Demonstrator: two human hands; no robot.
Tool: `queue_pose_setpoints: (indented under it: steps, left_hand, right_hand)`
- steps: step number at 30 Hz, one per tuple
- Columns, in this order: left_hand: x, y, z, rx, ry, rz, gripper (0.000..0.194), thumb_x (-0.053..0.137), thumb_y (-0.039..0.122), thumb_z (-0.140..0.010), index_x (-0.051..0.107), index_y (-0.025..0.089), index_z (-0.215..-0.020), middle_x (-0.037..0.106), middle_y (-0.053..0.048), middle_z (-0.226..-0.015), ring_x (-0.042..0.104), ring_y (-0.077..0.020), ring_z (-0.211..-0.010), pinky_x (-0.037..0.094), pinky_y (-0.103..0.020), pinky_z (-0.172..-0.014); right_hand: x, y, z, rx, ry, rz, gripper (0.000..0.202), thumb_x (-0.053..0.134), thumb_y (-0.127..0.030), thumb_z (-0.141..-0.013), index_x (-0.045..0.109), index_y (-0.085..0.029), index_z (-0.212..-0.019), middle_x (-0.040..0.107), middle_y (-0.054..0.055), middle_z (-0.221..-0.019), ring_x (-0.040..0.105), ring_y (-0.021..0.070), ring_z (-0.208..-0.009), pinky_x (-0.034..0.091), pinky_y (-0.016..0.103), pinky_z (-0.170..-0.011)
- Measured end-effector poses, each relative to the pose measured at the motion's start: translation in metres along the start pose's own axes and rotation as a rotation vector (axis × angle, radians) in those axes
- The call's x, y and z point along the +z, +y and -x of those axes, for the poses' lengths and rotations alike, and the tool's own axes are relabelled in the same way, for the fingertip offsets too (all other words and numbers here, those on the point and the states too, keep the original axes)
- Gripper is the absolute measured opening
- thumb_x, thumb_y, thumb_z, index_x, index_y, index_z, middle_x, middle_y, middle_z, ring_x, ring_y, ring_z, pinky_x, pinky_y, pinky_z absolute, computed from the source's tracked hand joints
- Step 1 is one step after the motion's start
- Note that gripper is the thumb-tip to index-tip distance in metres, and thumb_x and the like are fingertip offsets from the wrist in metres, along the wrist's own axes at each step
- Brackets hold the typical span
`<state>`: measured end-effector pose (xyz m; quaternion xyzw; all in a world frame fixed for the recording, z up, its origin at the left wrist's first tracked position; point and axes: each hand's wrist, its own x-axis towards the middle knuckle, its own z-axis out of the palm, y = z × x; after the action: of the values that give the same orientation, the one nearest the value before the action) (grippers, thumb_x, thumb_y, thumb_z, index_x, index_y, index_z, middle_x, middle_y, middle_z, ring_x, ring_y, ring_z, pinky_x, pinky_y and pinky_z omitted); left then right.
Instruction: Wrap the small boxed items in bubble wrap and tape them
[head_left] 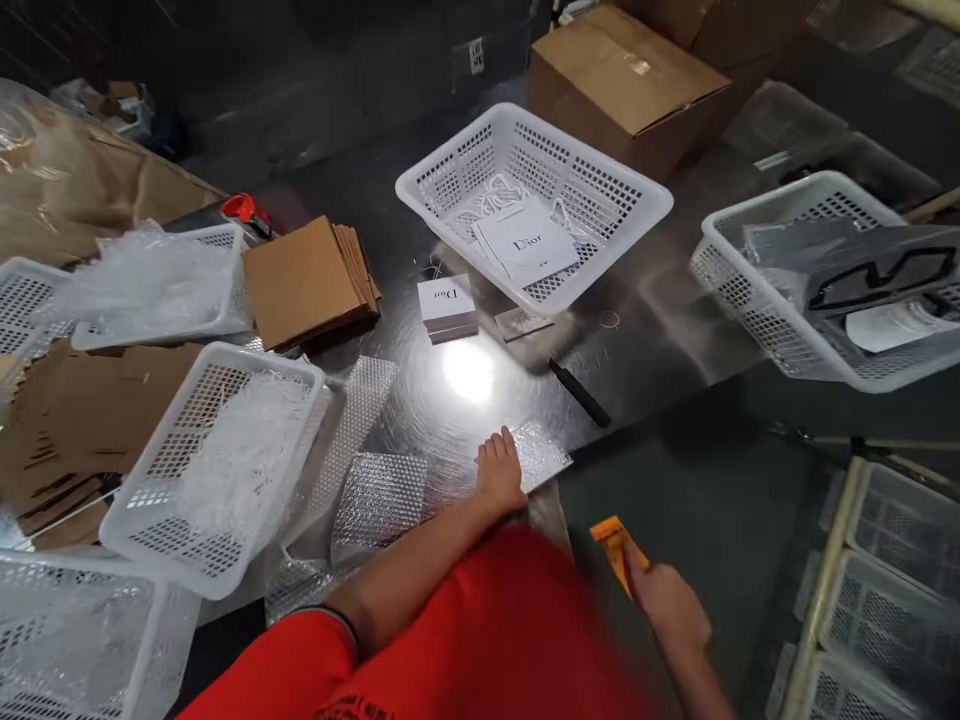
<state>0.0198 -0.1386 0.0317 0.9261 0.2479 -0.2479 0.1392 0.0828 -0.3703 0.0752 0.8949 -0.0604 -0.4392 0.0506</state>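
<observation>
Right hand (673, 607): grip closed on orange item (616, 552), held off the surface (652, 340) edge. Left hand (501, 474) on bubble wrap (543, 458); pinching or not, cannot tell. Advise: press wrap flat, fingers clear. Black-handled tool (579, 393) nearby, likely obstructive; white cards (448, 308) beyond.

The one head-worn camera is looking forward and down from above the red shirt (487, 630) at bottom centre. It is sitting near the left hand (501, 472) and right hand (673, 605), facing across the table (652, 345), whose edge is slanting up toward the frame's right.
</observation>
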Motion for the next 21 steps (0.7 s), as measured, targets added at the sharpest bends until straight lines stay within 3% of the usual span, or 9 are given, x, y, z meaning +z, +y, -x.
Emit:
queue_pose_setpoints:
  steps: [3,6,10,15,18,21]
  left_hand:
    - [0.009,0.004,0.002,-0.039,0.036,0.037,0.135,0.085,0.056,-0.055,0.017,-0.005,-0.155,0.036,-0.031,-0.152,0.035,-0.0447,-0.140,0.023,-0.054,-0.120]
    - [0.012,0.012,0.004,-0.071,0.072,0.081,0.130,0.075,0.067,-0.063,0.019,-0.007,-0.154,0.030,-0.033,-0.155,0.027,-0.0478,-0.145,0.014,-0.057,-0.123]
    - [0.007,0.026,0.004,-0.111,0.083,0.036,0.117,0.079,0.054,-0.065,0.026,0.000,-0.155,0.029,-0.030,-0.158,0.028,-0.0481,-0.144,0.017,-0.059,-0.122]
    - [0.004,0.037,0.001,-0.186,0.079,0.063,0.118,0.081,0.039,-0.063,0.018,0.011,-0.159,0.038,-0.024,-0.155,0.034,-0.0481,-0.141,0.016,-0.067,-0.119]
    - [0.005,0.026,-0.004,-0.172,0.070,0.102,0.116,0.080,0.035,-0.063,0.019,0.011,-0.158,0.036,-0.024,-0.156,0.031,-0.0458,-0.143,0.012,-0.065,-0.120]
    - [0.000,0.002,-0.004,-0.130,0.084,0.151,0.115,0.077,0.036,-0.063,0.018,0.012,-0.158,0.033,-0.022,-0.158,0.029,-0.0444,-0.144,0.011,-0.064,-0.120]
  right_hand:
    - [-0.003,0.022,0.004,0.043,0.131,-0.105,0.065,0.026,-0.056,-0.095,0.069,-0.010,-0.108,0.073,0.022,-0.094,0.071,0.0343,-0.087,0.051,0.039,-0.067]
    - [-0.016,0.013,0.006,0.012,0.321,-0.183,0.058,0.032,-0.050,-0.093,0.062,-0.007,-0.118,0.072,0.021,-0.088,0.070,0.0352,-0.082,0.050,0.040,-0.064]
    - [-0.053,-0.027,-0.017,-0.237,0.537,-0.120,0.048,0.034,-0.037,-0.094,0.057,-0.002,-0.119,0.070,0.021,-0.085,0.069,0.0330,-0.083,0.049,0.041,-0.075]
    - [-0.115,-0.081,-0.088,-0.388,0.669,0.054,0.035,0.040,-0.027,-0.093,0.061,-0.003,-0.107,0.069,0.026,-0.092,0.069,0.0338,-0.092,0.046,0.045,-0.085]
    - [-0.143,-0.106,-0.126,-0.423,0.682,-0.024,0.029,0.041,-0.021,-0.089,0.063,-0.007,-0.102,0.070,0.025,-0.090,0.067,0.0351,-0.094,0.043,0.050,-0.088]
    - [-0.142,-0.126,-0.134,-0.473,0.749,-0.139,0.039,0.038,-0.029,-0.092,0.058,-0.006,-0.116,0.063,0.031,-0.113,0.058,0.0390,-0.116,0.039,0.056,-0.096]
